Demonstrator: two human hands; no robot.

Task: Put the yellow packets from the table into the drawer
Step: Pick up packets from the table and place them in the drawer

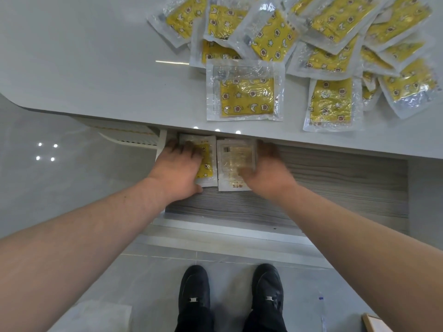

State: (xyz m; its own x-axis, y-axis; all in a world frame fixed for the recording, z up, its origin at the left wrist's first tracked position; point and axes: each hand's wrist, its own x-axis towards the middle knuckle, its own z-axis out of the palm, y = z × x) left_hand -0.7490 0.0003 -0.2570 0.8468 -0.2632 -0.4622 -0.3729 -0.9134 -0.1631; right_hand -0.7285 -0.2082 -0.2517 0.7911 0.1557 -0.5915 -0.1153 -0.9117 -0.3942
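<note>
Several yellow star-patterned packets in clear wrap lie heaped on the white table (96, 68) at the upper right, one flat packet (247, 97) nearest the edge. Below the table edge the drawer (335, 188) is pulled out, with a grey wood-grain bottom. In its left end lie two packets side by side. My left hand (179, 166) rests flat on the left packet (206, 161), fingers spread. My right hand (266, 168) grips the right side of the other packet (231, 161), which shows its white printed back.
The drawer's right half shows bare wood grain. A white slatted panel (129, 137) sits under the table at the left. My two black shoes (230, 291) stand on the grey tiled floor below the drawer front. A board corner (374, 322) shows at the bottom right.
</note>
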